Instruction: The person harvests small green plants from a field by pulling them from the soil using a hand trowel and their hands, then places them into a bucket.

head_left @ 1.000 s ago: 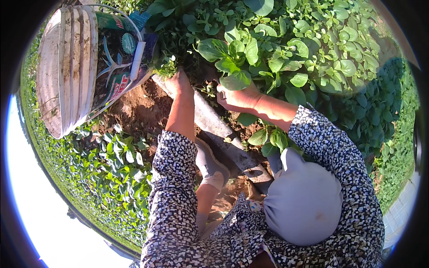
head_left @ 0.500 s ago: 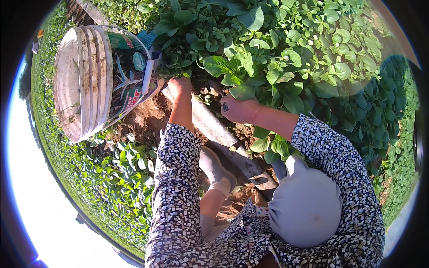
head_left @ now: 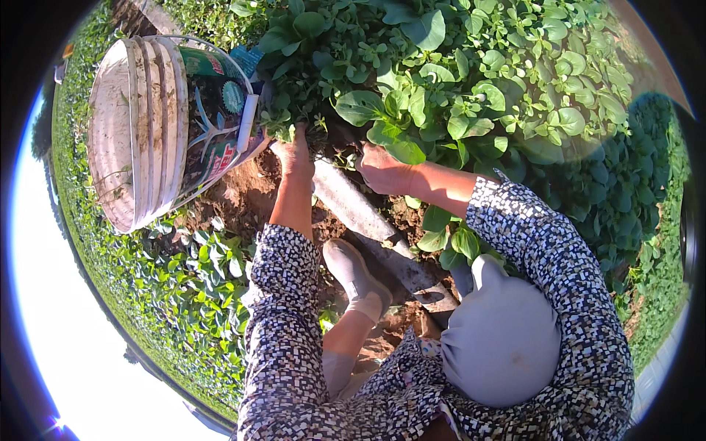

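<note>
My left hand (head_left: 296,156) is closed at the edge of the leafy growth, just right of a white-and-green bucket. Small green leaves (head_left: 283,131) stick out from its fingertips. To the right, my right hand (head_left: 387,170) is curled into a fist low beside a broad-leaved green plant (head_left: 382,117). Whatever the right fist grips is hidden by the hand and the shade. Between and below the hands runs a pale, soil-marked edging strip (head_left: 353,202).
The bucket (head_left: 158,132) lies tilted at the left, its ribbed white side dirty. Dense leafy greens (head_left: 515,81) fill the far side and right. Brown soil (head_left: 243,191) shows below the bucket. My grey shoe (head_left: 349,268) stands beside the strip; low plants (head_left: 198,294) grow at left.
My left hand has shifted slightly left and lower, with leaves now showing at its fingertips. My right hand has moved a little left and turned, and the brownish object by its fingers is no longer visible.
</note>
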`<state>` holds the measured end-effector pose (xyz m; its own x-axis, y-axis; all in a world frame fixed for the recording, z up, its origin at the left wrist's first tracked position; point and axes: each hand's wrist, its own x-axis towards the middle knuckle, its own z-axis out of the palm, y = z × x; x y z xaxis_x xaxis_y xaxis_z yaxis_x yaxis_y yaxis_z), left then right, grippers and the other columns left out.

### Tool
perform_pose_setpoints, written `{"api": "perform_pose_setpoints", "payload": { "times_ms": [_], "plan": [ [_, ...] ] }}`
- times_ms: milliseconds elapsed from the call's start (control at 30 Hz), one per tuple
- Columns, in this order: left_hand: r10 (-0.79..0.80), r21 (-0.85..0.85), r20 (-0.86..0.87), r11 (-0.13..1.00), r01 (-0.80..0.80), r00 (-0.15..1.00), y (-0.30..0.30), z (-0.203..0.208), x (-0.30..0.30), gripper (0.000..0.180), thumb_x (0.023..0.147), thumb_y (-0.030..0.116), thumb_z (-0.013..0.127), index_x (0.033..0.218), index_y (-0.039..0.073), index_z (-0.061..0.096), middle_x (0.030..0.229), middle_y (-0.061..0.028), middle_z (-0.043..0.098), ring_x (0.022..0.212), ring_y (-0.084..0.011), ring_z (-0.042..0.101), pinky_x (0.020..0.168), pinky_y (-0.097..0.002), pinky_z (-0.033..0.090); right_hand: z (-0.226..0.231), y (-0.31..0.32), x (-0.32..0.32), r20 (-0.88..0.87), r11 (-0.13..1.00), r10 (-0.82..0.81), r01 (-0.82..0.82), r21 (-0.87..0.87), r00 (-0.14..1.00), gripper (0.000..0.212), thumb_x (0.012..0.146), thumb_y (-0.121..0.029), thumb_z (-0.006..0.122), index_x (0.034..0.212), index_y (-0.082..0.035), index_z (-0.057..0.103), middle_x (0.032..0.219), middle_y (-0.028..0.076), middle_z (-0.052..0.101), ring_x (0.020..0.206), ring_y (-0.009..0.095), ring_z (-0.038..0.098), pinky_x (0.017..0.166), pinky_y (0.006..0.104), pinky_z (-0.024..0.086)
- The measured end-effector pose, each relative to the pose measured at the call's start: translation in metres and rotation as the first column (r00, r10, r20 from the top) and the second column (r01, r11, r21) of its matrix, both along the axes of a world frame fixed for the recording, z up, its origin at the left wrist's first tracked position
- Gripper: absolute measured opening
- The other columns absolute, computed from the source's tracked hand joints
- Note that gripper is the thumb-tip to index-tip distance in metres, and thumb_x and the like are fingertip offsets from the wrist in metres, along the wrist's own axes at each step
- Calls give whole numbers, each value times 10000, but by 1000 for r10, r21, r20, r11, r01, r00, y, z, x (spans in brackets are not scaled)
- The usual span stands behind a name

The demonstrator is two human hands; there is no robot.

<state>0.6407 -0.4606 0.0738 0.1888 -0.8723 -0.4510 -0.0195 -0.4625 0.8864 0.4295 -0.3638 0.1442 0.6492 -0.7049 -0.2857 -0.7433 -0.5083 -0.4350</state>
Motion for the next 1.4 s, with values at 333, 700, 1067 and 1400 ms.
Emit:
{"api": "perform_pose_setpoints", "payload": {
  "times_ms": [333,700,1067,1400],
  "plan": [
    [-15,66,-71,998,20,997,-24,44,-34,273,857,245,565,1053,56,584,975,-107,640,866,-260,623,749,-353,521,56,31,-44,300,651,-759,674,351,577,228,782,-257,598,681,-55,565,657,140,596,601,328,595,568,416,471],
    [-520,254,692,825,506,501,-89,4,-53,645,750,433,664,1269,75,529,1250,-198,574,1141,-375,551,949,-426,447,55,-38,-17,117,751,-607,520,406,786,206,806,-236,528,857,-104,677,823,121,674,811,306,656,727,435,518],
    [-551,28,522,774,632,651,-59,53,-87,699,723,349,745,1287,20,495,1292,-153,558,1189,-286,524,992,-362,416,70,37,-55,186,362,-929,686,631,319,269,825,-263,655,719,-23,597,584,141,555,490,268,525,527,368,449],
    [-343,7,772,847,532,535,-79,39,-113,472,743,326,703,1070,1,605,1077,-258,622,1006,-419,595,863,-452,485,32,10,-33,309,562,-821,772,297,480,251,816,-286,645,665,-89,608,521,101,547,467,287,558,483,383,455]
  ]
}}
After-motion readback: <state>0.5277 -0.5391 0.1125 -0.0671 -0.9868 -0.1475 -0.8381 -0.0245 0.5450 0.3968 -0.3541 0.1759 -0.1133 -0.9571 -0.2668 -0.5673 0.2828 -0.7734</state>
